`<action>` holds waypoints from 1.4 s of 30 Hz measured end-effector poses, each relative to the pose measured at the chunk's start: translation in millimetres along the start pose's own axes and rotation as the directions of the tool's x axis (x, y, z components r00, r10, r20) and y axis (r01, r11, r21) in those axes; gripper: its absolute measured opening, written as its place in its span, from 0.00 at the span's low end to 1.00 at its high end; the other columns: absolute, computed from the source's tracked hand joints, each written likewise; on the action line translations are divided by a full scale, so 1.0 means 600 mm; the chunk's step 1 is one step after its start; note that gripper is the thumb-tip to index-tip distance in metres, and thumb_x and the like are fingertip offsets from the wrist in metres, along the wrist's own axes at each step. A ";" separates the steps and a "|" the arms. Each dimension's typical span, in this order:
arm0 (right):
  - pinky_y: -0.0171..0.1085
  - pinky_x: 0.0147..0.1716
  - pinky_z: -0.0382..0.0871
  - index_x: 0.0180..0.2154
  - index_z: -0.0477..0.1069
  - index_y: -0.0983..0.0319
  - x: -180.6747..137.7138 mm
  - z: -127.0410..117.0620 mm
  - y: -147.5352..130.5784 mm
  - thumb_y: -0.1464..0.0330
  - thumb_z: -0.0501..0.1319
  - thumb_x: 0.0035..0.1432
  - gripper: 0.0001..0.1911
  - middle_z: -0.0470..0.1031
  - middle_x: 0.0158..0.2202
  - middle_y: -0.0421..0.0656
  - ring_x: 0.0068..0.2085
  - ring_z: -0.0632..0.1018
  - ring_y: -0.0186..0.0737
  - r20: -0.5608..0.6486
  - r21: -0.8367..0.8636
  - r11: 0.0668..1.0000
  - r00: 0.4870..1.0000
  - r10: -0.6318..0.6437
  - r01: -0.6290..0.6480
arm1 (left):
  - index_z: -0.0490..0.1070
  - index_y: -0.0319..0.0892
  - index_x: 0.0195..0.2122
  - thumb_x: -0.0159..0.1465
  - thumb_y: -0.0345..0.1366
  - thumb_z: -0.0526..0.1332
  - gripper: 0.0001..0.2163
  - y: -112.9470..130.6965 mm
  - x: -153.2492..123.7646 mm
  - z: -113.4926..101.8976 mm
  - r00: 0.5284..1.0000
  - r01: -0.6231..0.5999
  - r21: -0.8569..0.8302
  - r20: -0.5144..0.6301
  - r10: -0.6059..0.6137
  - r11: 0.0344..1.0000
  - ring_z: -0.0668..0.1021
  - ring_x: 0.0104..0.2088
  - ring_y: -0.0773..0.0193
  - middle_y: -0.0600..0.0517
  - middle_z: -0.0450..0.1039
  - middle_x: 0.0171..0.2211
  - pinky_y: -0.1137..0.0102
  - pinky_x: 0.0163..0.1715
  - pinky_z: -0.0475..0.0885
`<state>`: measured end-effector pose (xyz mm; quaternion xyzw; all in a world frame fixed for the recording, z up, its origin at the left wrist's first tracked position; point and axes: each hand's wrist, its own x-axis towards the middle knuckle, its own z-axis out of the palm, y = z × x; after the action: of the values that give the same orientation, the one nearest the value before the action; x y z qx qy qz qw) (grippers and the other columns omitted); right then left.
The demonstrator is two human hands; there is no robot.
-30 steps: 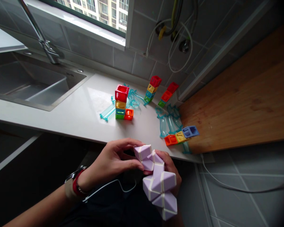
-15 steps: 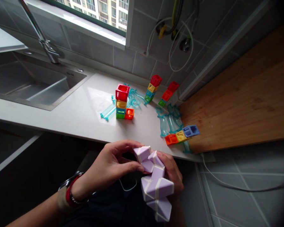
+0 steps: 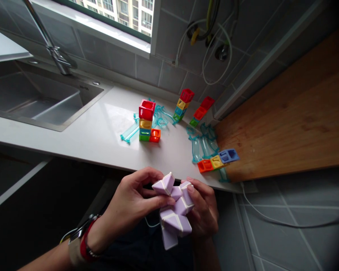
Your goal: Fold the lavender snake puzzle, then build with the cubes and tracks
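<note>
I am observing the white countertop (image 3: 101, 139) lying well beyond both hands, with the wooden board (image 3: 285, 124) adjoining it up and to the right of the right hand. The steel sink (image 3: 36, 101) is sitting far up and to the left of the left hand.

I am seeing the lilac twist puzzle (image 3: 173, 210), a chain of wedge-shaped segments with white edging, being held in the air between the two hands, below the counter's near edge. It is folded into a compact bent shape, its lowest segment hanging free beneath the hands.

The left hand (image 3: 132, 207) is grasping the puzzle's upper left part: the thumb is pressing along the segment's lower side and the fingers are curling over its top, the hand partly closed rather than clenched. A red band and a watch are showing on that wrist (image 3: 81, 244).

The right hand (image 3: 205, 210) is gripping the puzzle's right side, fingers bent round the upper segments with the fingertips lying on the top face; the palm is hidden behind the puzzle, so I cannot tell how much of it is touching.

Beyond the hands, on the counter, a stack of coloured cubes (image 3: 145, 120) is standing upright, a short row of orange, yellow and blue cubes (image 3: 217, 161) is lying just above the right hand, and clear teal track pieces (image 3: 203, 146) are scattered beside that row.
</note>
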<state>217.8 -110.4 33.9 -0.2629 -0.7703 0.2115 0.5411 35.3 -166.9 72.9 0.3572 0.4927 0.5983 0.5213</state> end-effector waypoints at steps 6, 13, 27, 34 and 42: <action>0.47 0.46 0.81 0.70 0.59 0.50 -0.008 0.004 0.015 0.63 0.65 0.67 0.33 0.76 0.60 0.52 0.52 0.82 0.51 0.176 0.414 0.773 0.875 0.451 -0.481 | 0.80 0.39 0.43 0.55 0.35 0.77 0.15 0.001 0.019 -0.014 0.999 -0.036 -0.051 -0.031 0.035 0.998 0.86 0.39 0.55 0.48 0.84 0.40 0.68 0.38 0.85; 0.45 0.42 0.81 0.57 0.74 0.62 -0.006 -0.006 0.028 0.45 0.69 0.56 0.37 0.83 0.48 0.53 0.42 0.84 0.52 0.467 0.493 0.497 0.699 0.542 -0.715 | 0.78 0.39 0.40 0.56 0.34 0.77 0.14 0.004 0.028 -0.022 0.999 -0.040 0.021 0.029 0.040 0.999 0.85 0.38 0.59 0.48 0.82 0.39 0.72 0.36 0.83; 0.46 0.47 0.82 0.63 0.71 0.55 -0.003 -0.034 0.012 0.69 0.73 0.58 0.32 0.81 0.54 0.50 0.50 0.84 0.52 0.369 0.413 0.727 0.831 0.416 -0.548 | 0.77 0.40 0.38 0.60 0.37 0.74 0.10 0.019 0.013 -0.018 0.979 -0.204 0.348 0.092 0.183 0.915 0.81 0.34 0.64 0.51 0.79 0.34 0.76 0.32 0.79; 0.56 0.56 0.78 0.64 0.68 0.54 -0.011 -0.019 0.016 0.75 0.71 0.56 0.35 0.75 0.62 0.53 0.60 0.78 0.59 0.184 0.246 0.937 0.961 0.206 -0.248 | 0.78 0.40 0.37 0.59 0.40 0.75 0.11 0.025 0.010 -0.012 0.981 -0.187 0.357 0.018 0.194 0.915 0.82 0.36 0.61 0.51 0.81 0.34 0.70 0.40 0.81; 0.54 0.57 0.77 0.64 0.67 0.55 -0.022 -0.017 0.020 0.73 0.71 0.57 0.35 0.73 0.62 0.53 0.58 0.79 0.57 0.220 0.317 0.865 0.917 0.333 -0.390 | 0.83 0.42 0.46 0.65 0.41 0.70 0.12 0.017 0.004 -0.018 0.987 -0.157 0.369 0.044 0.151 0.916 0.84 0.41 0.57 0.48 0.84 0.43 0.70 0.43 0.78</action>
<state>233.0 -109.1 20.2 -0.2835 -0.6966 0.4645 0.4676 21.8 -166.6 79.8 0.4913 0.5635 0.5308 0.3991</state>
